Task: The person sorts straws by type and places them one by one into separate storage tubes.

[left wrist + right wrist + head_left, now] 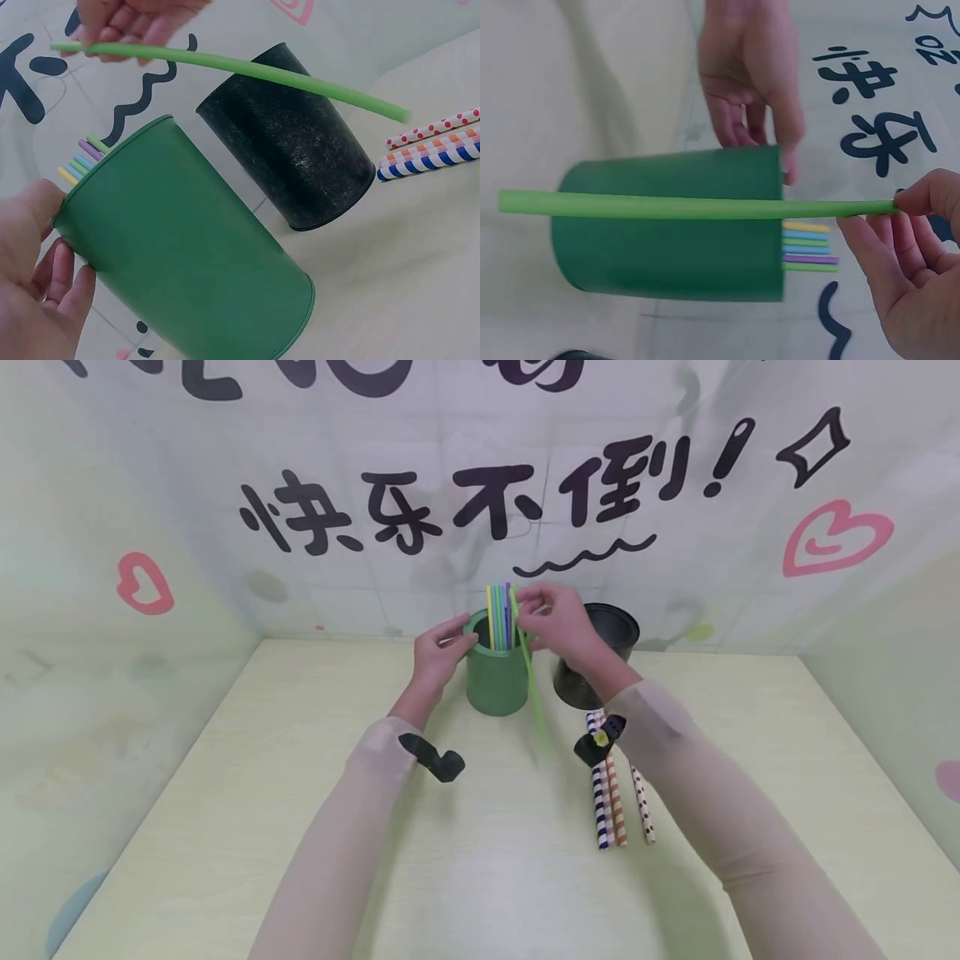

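Note:
My left hand (pixel 438 658) grips the rim of a green cup (pixel 497 685), which stands upright near the back of the table. Several thin coloured straws (pixel 806 240) in yellow, blue, green and purple stick out of its mouth. Between thumb and fingers, my right hand (pixel 558 620) pinches a light green straw (pixel 645 205) close to its upper end. That straw hangs down outside the cup, in front of its wall, with its lower end free. Just right of the green cup is a black cup (pixel 292 142), partly covered by my right forearm in the head view.
Striped paper straws (pixel 602 806) in blue, pink and orange lie in front of the black cup. A red-dotted paper straw (pixel 642 806) lies right of them, partly under my right sleeve in the head view. A printed cloth wall (pixel 360 602) rises behind the cups.

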### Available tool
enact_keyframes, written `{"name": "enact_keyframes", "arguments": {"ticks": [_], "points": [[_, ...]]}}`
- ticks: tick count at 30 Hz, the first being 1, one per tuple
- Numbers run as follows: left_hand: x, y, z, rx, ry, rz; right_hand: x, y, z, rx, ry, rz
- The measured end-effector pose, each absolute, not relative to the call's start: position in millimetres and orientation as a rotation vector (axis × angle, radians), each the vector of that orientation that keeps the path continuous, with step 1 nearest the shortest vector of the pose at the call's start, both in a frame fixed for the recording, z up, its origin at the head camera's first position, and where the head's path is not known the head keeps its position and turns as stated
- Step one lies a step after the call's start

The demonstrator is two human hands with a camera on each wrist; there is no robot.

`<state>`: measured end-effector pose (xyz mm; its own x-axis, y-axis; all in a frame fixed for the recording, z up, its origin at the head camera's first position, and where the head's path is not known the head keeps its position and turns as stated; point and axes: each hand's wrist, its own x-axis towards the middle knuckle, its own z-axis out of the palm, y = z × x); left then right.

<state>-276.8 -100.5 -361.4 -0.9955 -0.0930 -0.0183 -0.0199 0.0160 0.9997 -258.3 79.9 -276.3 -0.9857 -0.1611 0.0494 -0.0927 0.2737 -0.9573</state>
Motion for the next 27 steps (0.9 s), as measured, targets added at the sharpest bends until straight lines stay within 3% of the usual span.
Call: {"name": "enact_keyframes", "arguments": {"ticks": [15, 27], "points": [[-277.2, -101.8, -361.0, 0.107, -2.199, -2.173, -285.7, 83.5, -206.4, -0.348, 2.398, -2.268], [-277.5, -101.5, -361.0, 0.129, -2.204, -2.178, -294.8, 80.9, -222.6, -0.397, 2.361, -2.401]]}}
